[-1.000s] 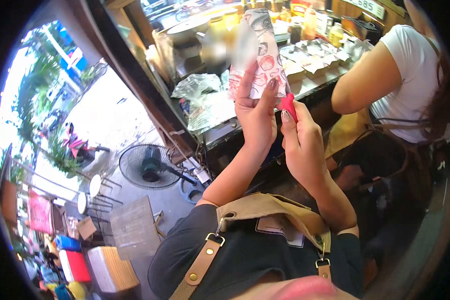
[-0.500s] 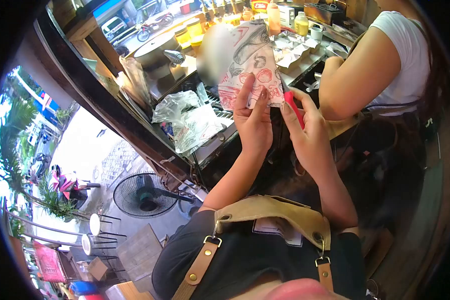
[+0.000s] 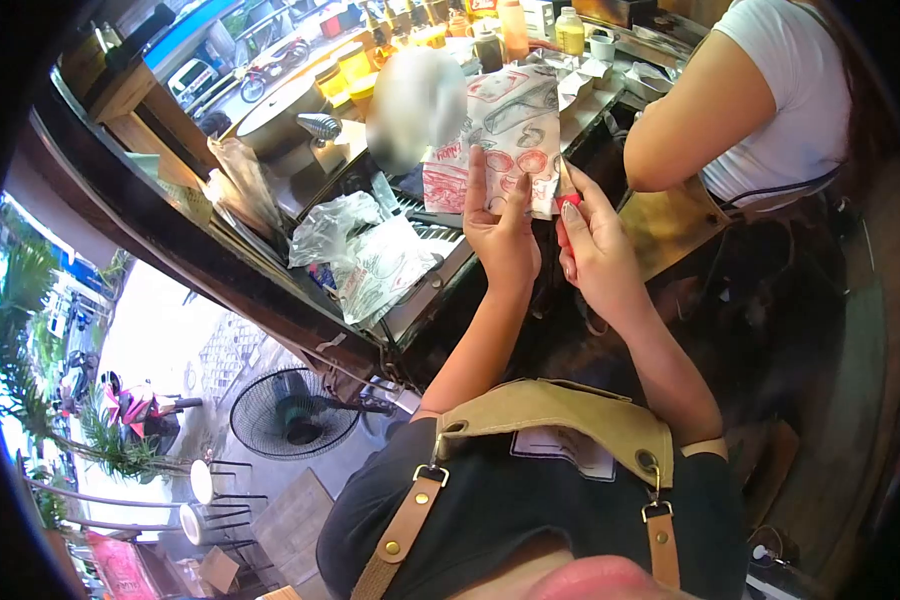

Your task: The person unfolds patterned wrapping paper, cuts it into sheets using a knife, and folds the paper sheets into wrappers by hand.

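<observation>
My left hand holds up a printed paper sheet, white with red and black food drawings, two fingers lying across its front. Gripped in my right hand is a red-handled knife. Its blade points up along the sheet's right edge, partly hidden; whether it touches the paper I cannot tell. To the left, a crumpled clear plastic bag and another printed sheet lie on the counter.
A co-worker in a white shirt stands close at the right. Sauce bottles and yellow containers line the back of the counter. A black fan and stools stand at lower left.
The sheet sits slightly lower in view and its right edge is more upright. My right hand has turned, so less of the red handle shows. The co-worker's arm has shifted slightly left.
</observation>
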A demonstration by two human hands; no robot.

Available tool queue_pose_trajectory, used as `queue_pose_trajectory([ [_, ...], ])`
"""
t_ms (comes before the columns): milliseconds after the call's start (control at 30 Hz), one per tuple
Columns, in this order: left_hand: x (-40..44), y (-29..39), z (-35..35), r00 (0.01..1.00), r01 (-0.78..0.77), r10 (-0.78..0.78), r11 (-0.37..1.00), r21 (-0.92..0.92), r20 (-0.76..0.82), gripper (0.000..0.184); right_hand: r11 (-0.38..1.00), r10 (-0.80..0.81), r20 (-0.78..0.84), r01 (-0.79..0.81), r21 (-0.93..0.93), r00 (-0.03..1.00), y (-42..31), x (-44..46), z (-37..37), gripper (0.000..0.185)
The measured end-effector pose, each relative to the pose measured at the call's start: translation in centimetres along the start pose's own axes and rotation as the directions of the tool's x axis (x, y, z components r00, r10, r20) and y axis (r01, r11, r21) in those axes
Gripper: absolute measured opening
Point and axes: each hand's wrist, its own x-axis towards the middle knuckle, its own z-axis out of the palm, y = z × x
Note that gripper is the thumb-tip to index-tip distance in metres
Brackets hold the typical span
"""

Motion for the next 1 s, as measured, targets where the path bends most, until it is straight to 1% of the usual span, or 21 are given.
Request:
queue_pose_trajectory([
  [67, 0.4, -0.4, 0.0, 0.999, -0.010, 0.011, 0.999, 0.036, -0.031, 0.065, 0.997, 0.002, -0.030, -0.004, -0.082, 1.000, 0.2, -0.3, 0.0, 0.040],
  [100, 0.2, -0.4, 0.2, 1.000, -0.006, 0.006, 0.999, 0.034, -0.023, 0.065, 0.997, -0.003, -0.038, 0.000, -0.082, 0.999, 0.3, -0.1, -0.1, 0.040],
  [167, -0.6, -0.4, 0.7, 1.000, -0.024, 0.021, 0.987, 0.157, 0.019, 0.066, 0.992, -0.067, -0.108, 0.055, -0.115, 0.992, 0.4, 0.4, -0.4, 0.039],
  [233, -0.3, -1.2, 0.6, 1.000, 0.004, -0.004, 0.993, 0.121, 0.007, 0.066, 0.988, -0.099, -0.148, 0.080, -0.131, 0.984, 0.6, 0.5, -0.5, 0.039],
  [267, 0.0, -1.6, 0.4, 1.000, 0.024, -0.023, 0.996, 0.084, -0.009, 0.067, 0.974, -0.137, -0.140, 0.108, -0.198, 0.981, 0.8, 0.4, -0.5, 0.039],
  [333, 0.6, -1.9, -0.4, 0.999, 0.033, -0.033, 0.996, 0.085, -0.003, 0.067, 0.954, -0.175, -0.130, 0.135, -0.268, 0.976, 0.8, 0.0, -0.7, 0.038],
  [367, 0.9, -1.9, -0.7, 0.999, 0.042, -0.042, 0.998, 0.046, 0.013, 0.067, 0.970, -0.082, -0.134, 0.048, -0.238, 0.988, 0.5, -0.4, -0.8, 0.038],
  [400, 1.1, -2.0, -0.7, 0.998, 0.053, -0.053, 0.999, 0.008, 0.029, 0.067, 0.972, -0.062, -0.144, 0.027, -0.233, 0.988, 0.5, -0.2, -1.0, 0.038],
  [433, 0.6, -1.9, 0.2, 1.000, 0.024, -0.024, 1.000, 0.020, -0.001, 0.068, 0.974, -0.041, -0.154, 0.005, -0.228, 0.987, 0.6, -0.1, -1.2, 0.038],
  [467, 0.1, -2.2, 0.1, 1.000, 0.030, -0.030, 0.999, 0.023, 0.004, 0.068, 0.975, -0.021, -0.163, -0.016, -0.223, 0.986, 0.7, 0.1, -1.4, 0.038],
  [500, -0.3, -2.6, -0.2, 0.999, 0.050, -0.051, 0.998, 0.023, 0.019, 0.068, 0.953, -0.128, -0.187, 0.069, -0.295, 0.974, 1.3, 0.6, -1.7, 0.038],
  [600, -0.4, -3.0, -0.4, 0.995, 0.084, -0.085, 0.996, 0.030, 0.042, 0.068, 0.930, -0.213, -0.228, 0.126, -0.345, 0.950, 1.5, 1.1, -1.9, 0.038],
  [700, 0.0, -2.9, -0.7, 0.992, 0.120, -0.119, 0.992, -0.024, 0.027, 0.068, 0.937, -0.159, -0.200, 0.084, -0.340, 0.967, 1.2, 0.5, -1.8, 0.038],
  [733, -0.1, -3.0, -0.8, 0.993, 0.120, -0.119, 0.993, -0.022, 0.027, 0.068, 0.937, -0.166, -0.193, 0.094, -0.335, 0.967, 1.4, 0.3, -1.8, 0.038],
  [800, -0.7, -2.7, -0.9, 0.985, 0.164, -0.165, 0.986, 0.018, 0.049, 0.068, 0.941, -0.173, -0.193, 0.104, -0.323, 0.966, 1.4, 0.4, -2.0, 0.038],
  [867, -1.5, -3.0, -0.8, 0.987, 0.153, -0.155, 0.987, 0.053, 0.044, 0.068, 0.959, -0.124, -0.245, 0.053, -0.279, 0.962, 0.7, 1.3, -2.4, 0.037],
  [933, -1.1, -3.1, -1.3, 0.985, 0.162, -0.163, 0.986, 0.031, 0.052, 0.069, 0.966, -0.132, -0.226, 0.074, -0.249, 0.965, 0.6, 1.3, -2.2, 0.037],
  [967, -1.0, -2.9, -1.5, 0.986, 0.160, -0.162, 0.986, 0.035, 0.051, 0.069, 0.922, -0.202, -0.213, 0.112, -0.369, 0.956, 1.2, 1.2, -2.1, 0.037],
  [1000, -0.7, -2.8, -1.6, 0.987, 0.152, -0.153, 0.988, 0.028, 0.041, 0.069, 0.936, -0.143, -0.210, 0.063, -0.348, 0.967, 0.9, 1.2, -2.0, 0.036],
])
